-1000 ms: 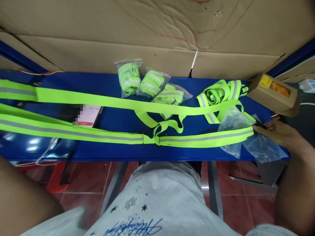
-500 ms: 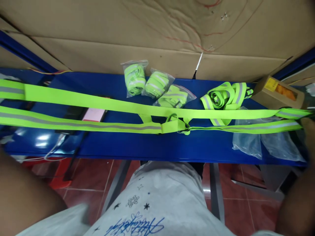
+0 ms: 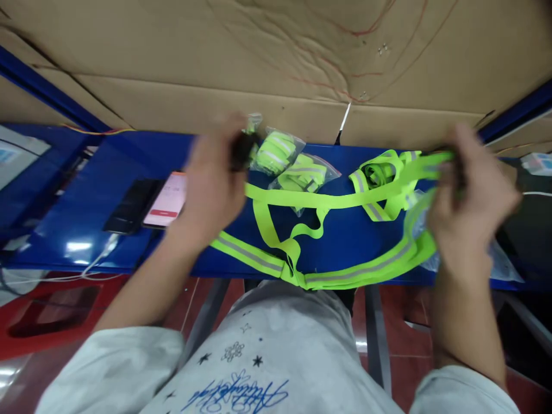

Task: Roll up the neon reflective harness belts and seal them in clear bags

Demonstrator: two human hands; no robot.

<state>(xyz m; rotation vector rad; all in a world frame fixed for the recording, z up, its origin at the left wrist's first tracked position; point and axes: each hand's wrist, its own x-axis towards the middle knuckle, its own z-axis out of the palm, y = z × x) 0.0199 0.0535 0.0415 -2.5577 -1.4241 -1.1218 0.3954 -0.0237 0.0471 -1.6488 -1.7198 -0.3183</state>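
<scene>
The left hand (image 3: 215, 181) is closed tight around one end of the yellow-green strap (image 3: 336, 201). Something small and dark is seen at its fingertips, but it is too blurred to be told. The right hand (image 3: 470, 201) is closed around the other end, with the fingers curled over it. The strap is held by both hands at once, so neither hand is nearer to it.

The strap is stretched between the hands, above the blue table (image 3: 86, 230). Its long way runs from left to right, across the front of the body. Its middle is let hang down in loops to the table's near edge.

Small bags of rolled straps (image 3: 276, 152) are laid behind it, by the cardboard wall (image 3: 259, 63). A loose bundle of strap (image 3: 379, 172) is seen near the right hand. A clear plastic bag (image 3: 502, 267) is partly hidden by the right wrist. A phone (image 3: 166, 201) is laid just left of the left hand.
</scene>
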